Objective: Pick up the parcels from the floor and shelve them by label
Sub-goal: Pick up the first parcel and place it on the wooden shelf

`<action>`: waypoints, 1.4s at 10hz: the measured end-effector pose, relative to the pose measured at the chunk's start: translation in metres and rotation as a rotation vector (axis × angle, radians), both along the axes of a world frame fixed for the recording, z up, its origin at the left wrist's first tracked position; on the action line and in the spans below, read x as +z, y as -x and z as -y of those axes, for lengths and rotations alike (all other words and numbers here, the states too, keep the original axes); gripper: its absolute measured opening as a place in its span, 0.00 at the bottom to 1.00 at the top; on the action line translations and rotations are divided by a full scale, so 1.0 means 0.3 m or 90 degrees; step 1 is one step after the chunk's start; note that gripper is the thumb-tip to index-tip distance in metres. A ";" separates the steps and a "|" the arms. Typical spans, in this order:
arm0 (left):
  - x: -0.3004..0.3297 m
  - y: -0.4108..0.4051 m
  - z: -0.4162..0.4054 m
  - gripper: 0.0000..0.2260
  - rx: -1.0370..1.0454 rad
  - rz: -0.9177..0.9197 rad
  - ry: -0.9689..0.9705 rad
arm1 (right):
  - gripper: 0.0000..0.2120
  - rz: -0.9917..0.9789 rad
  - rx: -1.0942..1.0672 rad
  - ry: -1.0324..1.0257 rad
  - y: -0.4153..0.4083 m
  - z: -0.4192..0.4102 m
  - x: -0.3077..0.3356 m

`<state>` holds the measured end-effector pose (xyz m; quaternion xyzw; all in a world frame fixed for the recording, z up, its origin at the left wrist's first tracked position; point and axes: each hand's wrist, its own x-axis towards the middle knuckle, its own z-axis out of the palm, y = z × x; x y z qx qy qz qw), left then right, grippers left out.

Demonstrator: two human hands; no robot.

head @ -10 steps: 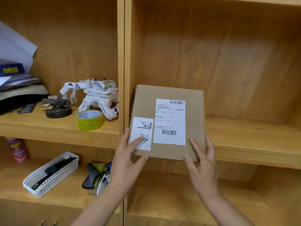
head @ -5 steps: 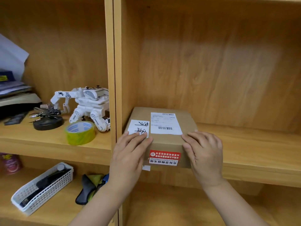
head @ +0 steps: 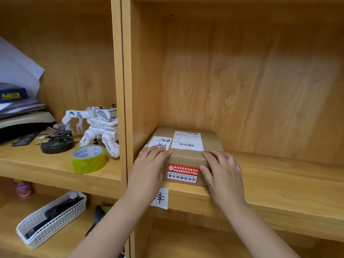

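Observation:
A flat brown cardboard parcel [head: 187, 157] lies on the shelf board [head: 283, 175] in the right compartment, tight against the left wall. Its top carries a white shipping label and a handwritten white slip, and a red sticker is on its front face. My left hand [head: 147, 172] rests on the parcel's front left corner with its fingers flat on top. My right hand [head: 223, 175] presses the front right corner, fingers over the top edge and thumb against the front face. A handwritten paper tag [head: 160, 199] hangs on the shelf's front edge below the parcel.
The left compartment holds a white toy robot [head: 100, 127], a yellow-green tape roll [head: 89, 158], a black round stand [head: 56, 145] and stacked papers [head: 18, 108]. A white basket [head: 52, 218] sits on the shelf below. Bare board lies to the right of the parcel.
The parcel went from tilted up in both hands to lying flat on the shelf, then slid deeper into the compartment. Both hands stay on its front edge.

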<state>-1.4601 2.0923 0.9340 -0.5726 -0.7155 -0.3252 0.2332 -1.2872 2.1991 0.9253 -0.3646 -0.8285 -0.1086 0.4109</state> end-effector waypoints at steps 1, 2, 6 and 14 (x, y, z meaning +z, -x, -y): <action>0.001 0.011 -0.018 0.21 0.007 -0.007 0.001 | 0.21 -0.005 0.004 0.014 0.014 -0.022 -0.002; 0.003 0.011 -0.027 0.21 0.013 -0.008 0.005 | 0.21 -0.010 0.006 0.012 0.018 -0.032 -0.003; -0.007 0.011 0.040 0.19 -0.011 -0.082 -0.003 | 0.27 0.013 -0.048 0.016 0.014 0.026 0.012; -0.193 -0.242 0.165 0.17 -0.502 0.019 0.073 | 0.32 0.134 -0.439 0.142 -0.320 0.652 -0.168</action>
